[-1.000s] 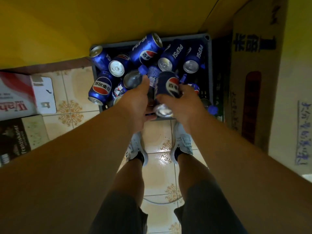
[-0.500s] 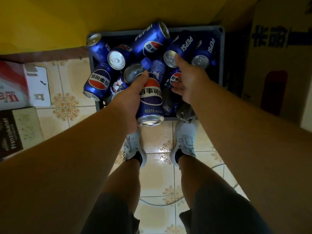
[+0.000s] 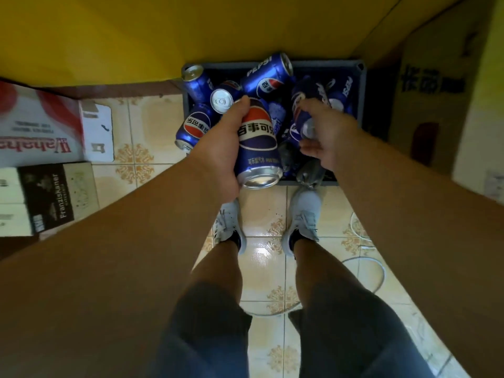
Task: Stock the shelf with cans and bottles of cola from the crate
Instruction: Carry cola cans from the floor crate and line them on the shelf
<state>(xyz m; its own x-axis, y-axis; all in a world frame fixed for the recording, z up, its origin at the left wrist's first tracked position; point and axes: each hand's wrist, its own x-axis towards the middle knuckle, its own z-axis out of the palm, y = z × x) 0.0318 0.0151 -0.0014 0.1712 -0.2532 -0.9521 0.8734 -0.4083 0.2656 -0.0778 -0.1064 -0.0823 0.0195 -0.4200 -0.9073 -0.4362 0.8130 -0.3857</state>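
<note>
Since half a second ago your right hand (image 3: pixel 331 135) has dropped from an open reach onto a second can (image 3: pixel 305 115) and now curls round it inside the crate (image 3: pixel 361 88); that can is blurred. Your left hand (image 3: pixel 218 148) still grips the first can (image 3: pixel 259 143), held above the crate's near edge, silver base toward you, thumb along its top edge.

Count in the crate, loose cans clearly seen:
- one lying across the top at the far wall (image 3: pixel 268 75)
- one leaning in the far left corner (image 3: pixel 196 83)
- one end-on, silver lid with pull tab facing you (image 3: pixel 222 100)
- one tilted over the left wall, logo up (image 3: pixel 195 126)
- at least one more far right (image 3: pixel 343 91), blurred; exact count there cannot be told

Two cans in your hands, so seven or more in all. Bottles: a blue-capped shape (image 3: pixel 276 115) between your hands, and clear plastic at the near wall (image 3: pixel 311 173); number unclear.

Crate sits on the tiled floor (image 3: pixel 152 118) against the yellow wall (image 3: pixel 136 34), just beyond your two shoes (image 3: pixel 305 214). Two cartons (image 3: pixel 41 126) stand left, one brown carton (image 3: pixel 431 85) right.
</note>
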